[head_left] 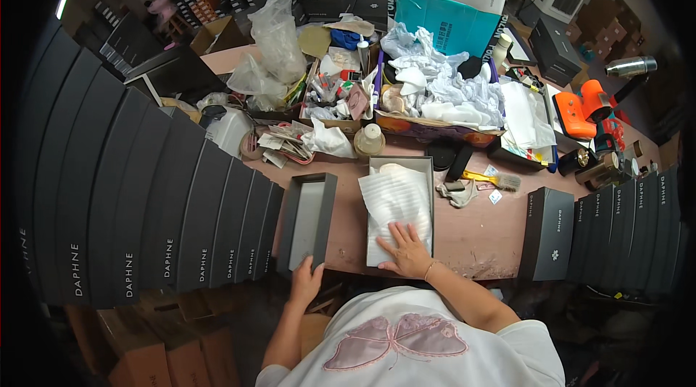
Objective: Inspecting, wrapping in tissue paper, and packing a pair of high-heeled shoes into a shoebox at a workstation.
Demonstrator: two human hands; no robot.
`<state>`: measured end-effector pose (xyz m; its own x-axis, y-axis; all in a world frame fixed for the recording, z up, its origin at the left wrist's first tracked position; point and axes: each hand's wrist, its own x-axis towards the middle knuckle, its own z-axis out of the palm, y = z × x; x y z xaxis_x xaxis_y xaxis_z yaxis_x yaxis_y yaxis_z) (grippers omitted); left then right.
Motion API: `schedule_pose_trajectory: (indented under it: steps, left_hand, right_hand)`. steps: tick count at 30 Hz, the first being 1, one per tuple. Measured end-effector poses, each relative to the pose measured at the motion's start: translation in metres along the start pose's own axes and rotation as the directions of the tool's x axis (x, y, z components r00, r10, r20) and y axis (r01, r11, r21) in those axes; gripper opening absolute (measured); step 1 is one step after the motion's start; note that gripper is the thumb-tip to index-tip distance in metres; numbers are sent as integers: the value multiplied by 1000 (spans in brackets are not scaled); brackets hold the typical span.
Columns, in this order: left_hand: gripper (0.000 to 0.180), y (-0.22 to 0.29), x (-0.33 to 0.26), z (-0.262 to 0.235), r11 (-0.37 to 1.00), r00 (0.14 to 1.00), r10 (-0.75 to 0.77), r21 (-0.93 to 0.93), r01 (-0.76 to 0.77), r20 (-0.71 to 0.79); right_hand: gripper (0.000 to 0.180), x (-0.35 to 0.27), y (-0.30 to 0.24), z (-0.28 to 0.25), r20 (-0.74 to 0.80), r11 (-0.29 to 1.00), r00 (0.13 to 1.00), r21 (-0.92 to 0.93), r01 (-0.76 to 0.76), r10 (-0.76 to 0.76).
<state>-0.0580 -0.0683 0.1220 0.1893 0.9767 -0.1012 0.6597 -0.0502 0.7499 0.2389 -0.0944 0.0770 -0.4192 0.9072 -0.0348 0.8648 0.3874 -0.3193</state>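
Note:
An open dark grey shoebox (433,206) lies on the table in front of me. White ribbed wrapping sheet (395,198) fills it and juts a little over its left side; what lies underneath is mostly covered. My right hand (407,251) rests on the sheet's near part with fingers spread. To the left, my left hand (307,280) grips the near end of a dark grey box lid (312,207), whose pale inside shows. The lid is tilted and stands apart from the box.
Stacked dark boxes (152,191) wall the left side; more boxes (554,235) stand at right. Behind are a bottle (370,140), a bin of crumpled white paper (435,124), a yellow-handled brush (493,180) and an orange device (576,115). The table's near edge (475,276) is close to me.

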Motion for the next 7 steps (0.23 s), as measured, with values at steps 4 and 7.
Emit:
schedule_pose_trajectory:
  steps: [4,7]
  left_hand:
    - [18,60,-33,-81,784,955,-63,-577,227,291]
    - [38,74,-21,-72,572,914,131,-782,247,384]
  right_hand:
    - [70,-24,-18,4,-29,931,989,343,-128,147]
    - [71,-26,-21,0,-20,524,929,830,-190,368]
